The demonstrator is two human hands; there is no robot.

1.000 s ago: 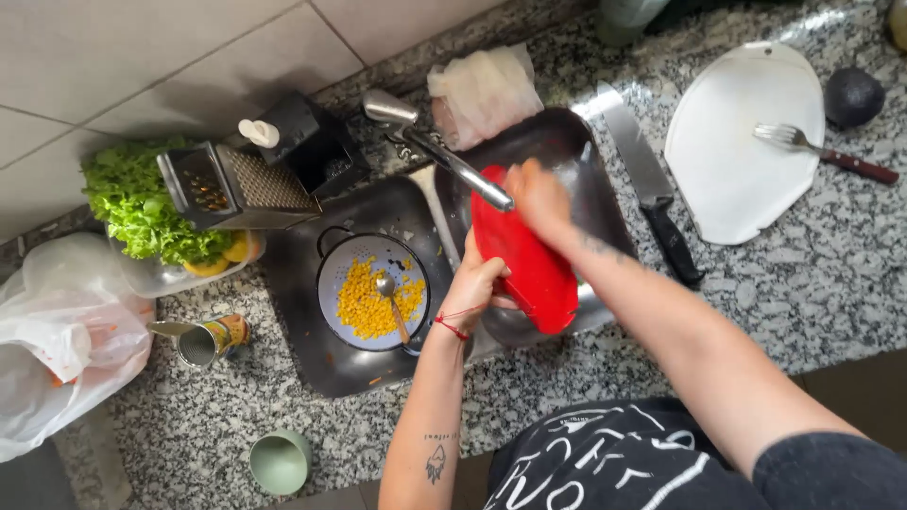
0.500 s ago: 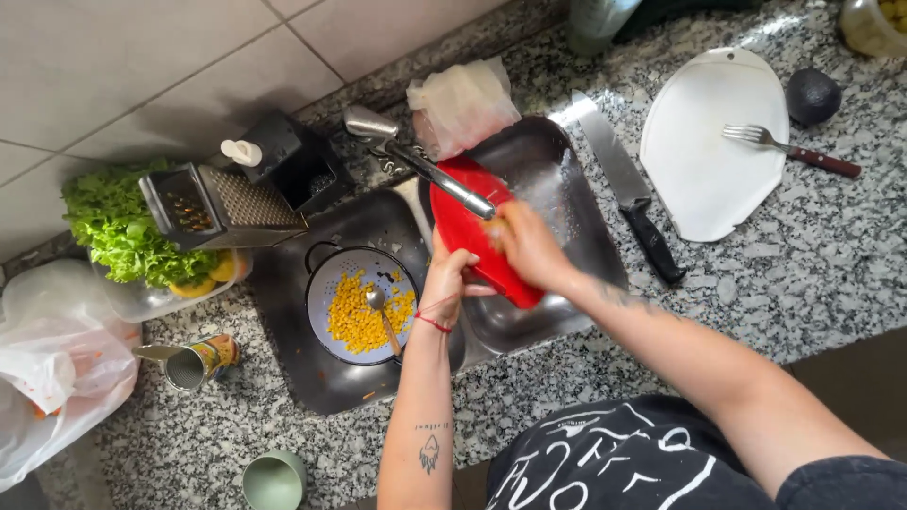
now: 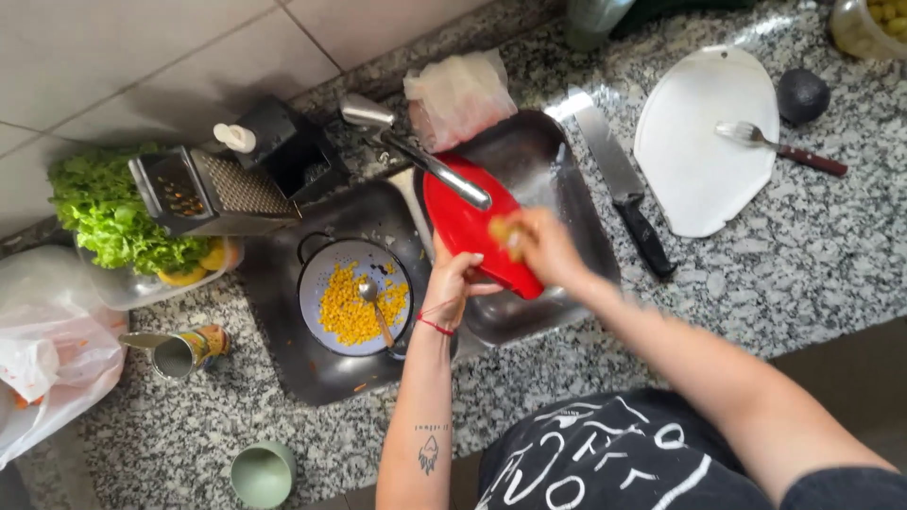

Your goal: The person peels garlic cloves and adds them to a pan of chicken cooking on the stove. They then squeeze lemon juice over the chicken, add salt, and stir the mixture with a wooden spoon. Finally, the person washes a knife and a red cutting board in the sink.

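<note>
Left hand: the left hand (image 3: 452,283) grips the lower edge of the red board (image 3: 468,227), over the sink (image 3: 567,170).
Right hand: the right hand (image 3: 540,247) presses a yellow sponge (image 3: 504,233) to the board; motion-blurred.
Tap: the tap (image 3: 444,170) sits above the board; no water discernible.
Progress: scrubbing appears mid-way; rinsing likely remains.
Nearby: a corn bowl (image 3: 357,297) in the left basin.

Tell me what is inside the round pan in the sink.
The round pan holds yellow corn kernels and a spoon. The pan bottom under the corn is hidden.
</note>
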